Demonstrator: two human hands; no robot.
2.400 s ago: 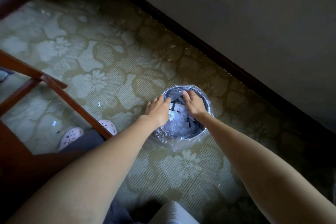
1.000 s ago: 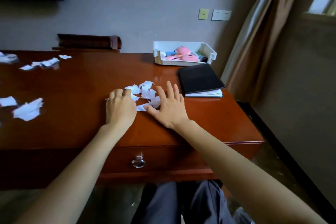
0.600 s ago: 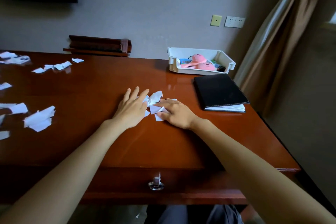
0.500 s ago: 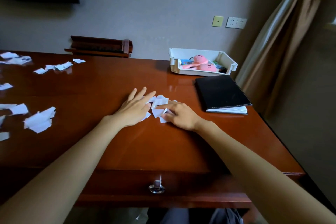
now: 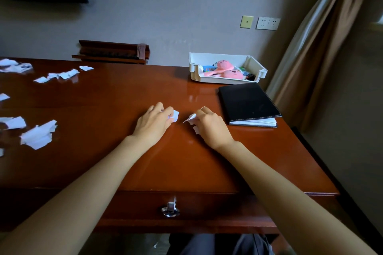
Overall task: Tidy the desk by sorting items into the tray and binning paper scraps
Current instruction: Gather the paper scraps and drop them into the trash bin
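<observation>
Our left hand (image 5: 154,123) rests knuckles-up on the table (image 5: 176,167). Its fingers are curled in and pinch a white scrap (image 5: 175,115) that pokes out past the fingertips. Our right hand (image 5: 209,125) is curled the same way round more paper (image 5: 189,119), with one corner sticking out toward the left hand. The hands are near each other but not touching, with bare wood between them.

We judge the reason for the two-handed grip to be that each hand takes a share, so one trip carries it all. The fists are tight because the pieces are light and would flutter off an open palm. The bin is not in view, so it is probably off the table, and next we'd need to lift both fists clear without dropping bits.

The tray (image 5: 219,57) sits at the back right, close to the wall. It holds pink toys (image 5: 232,74) and some small items we can't make out, so the sorting looks mostly done. A closed black notebook (image 5: 247,101) lies flat just in front of the tray. We cannot tell if it belongs in the tray.

Loose scraps (image 5: 38,134) lie well apart at the left, with more pieces (image 5: 62,74) at the back left. They are out of reach from here and look left for further trips, so the paper job is only part done.
</observation>
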